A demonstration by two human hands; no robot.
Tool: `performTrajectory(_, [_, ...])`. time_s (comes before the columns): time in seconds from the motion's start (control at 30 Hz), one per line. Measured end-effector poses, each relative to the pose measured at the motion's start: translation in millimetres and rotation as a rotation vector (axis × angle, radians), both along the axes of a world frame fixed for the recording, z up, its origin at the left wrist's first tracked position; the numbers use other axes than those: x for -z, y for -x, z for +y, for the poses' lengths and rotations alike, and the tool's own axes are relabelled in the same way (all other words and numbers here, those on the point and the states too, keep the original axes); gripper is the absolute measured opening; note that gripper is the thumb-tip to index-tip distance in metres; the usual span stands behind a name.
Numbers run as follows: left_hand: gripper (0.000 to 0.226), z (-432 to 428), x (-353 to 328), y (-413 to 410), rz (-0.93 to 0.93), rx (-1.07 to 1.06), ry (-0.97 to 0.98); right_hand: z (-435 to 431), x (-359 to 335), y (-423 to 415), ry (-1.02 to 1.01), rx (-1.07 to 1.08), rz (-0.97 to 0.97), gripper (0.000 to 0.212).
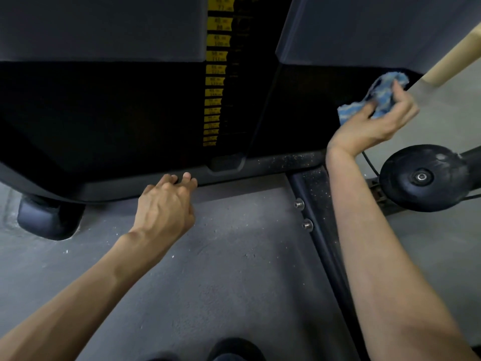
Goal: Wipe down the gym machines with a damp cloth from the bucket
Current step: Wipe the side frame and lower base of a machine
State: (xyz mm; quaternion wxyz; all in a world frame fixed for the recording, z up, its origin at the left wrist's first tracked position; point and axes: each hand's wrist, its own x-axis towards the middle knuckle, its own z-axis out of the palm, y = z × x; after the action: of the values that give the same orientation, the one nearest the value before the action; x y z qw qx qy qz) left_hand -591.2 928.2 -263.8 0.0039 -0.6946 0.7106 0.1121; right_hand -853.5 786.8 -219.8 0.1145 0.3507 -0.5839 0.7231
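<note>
The right hand grips the blue cloth against the machine's dark panel, while the left hand (fingers loosely curled, holding nothing) rests on the lower frame.

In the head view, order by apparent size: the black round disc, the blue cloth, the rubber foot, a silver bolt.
1. black round disc
2. rubber foot and blue cloth: about alike, the cloth partly hidden by fingers
3. silver bolt
</note>
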Motion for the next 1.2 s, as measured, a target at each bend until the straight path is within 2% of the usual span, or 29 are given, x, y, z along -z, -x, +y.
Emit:
performTrajectory(0.1, [0.056,0.0,0.9,-0.5,0.009,-0.002,0.006,0.2,16.1,1.3,-0.048,-0.007,-0.002,0.030])
performTrajectory(0.2, [0.057,0.8,2.4,0.3,0.009,0.000,0.002,9.3,45.9,-2.2,-0.166,-0.013,-0.117,0.028])
performTrajectory(0.27, [0.057,1.1,3.3,-1.0,0.014,0.005,-0.001,9.4,45.4,-5.8,-0.168,-0.001,-0.155,0.028])
performTrajectory(0.43, [0.058,1.4,5.2,-0.6,0.023,0.004,0.000,0.3,13.7,1.3,-0.071,0.052,0.051,0.038])
performTrajectory(0.53, [0.058,2.5,5.5,0.4,0.035,-0.005,0.008,12.9,39.6,9.0,-0.203,-0.024,0.138,0.048])
performTrajectory(0.63, [0.060,3.3,7.4,-1.7,0.041,0.005,-0.002,19.9,65.0,16.4,-0.322,-0.061,0.124,0.052])
performTrajectory(0.83, [0.062,3.5,11.1,-5.3,0.037,0.027,-0.011,38.3,99.3,19.6,-0.674,-0.118,0.157,0.045])
performTrajectory(0.97, [0.062,3.3,11.1,-3.3,0.045,0.025,-0.010,41.2,102.1,-3.3,-0.789,-0.094,0.152,0.039])
performTrajectory(1.07, [0.061,2.3,10.2,-0.6,0.030,0.015,-0.008,63.9,106.6,-41.6,-0.762,-0.222,0.213,0.041])
performTrajectory(1.2, [0.062,3.0,11.1,-2.9,0.051,0.003,-0.005,98.4,130.1,-63.0,-0.658,-0.394,0.414,0.052])
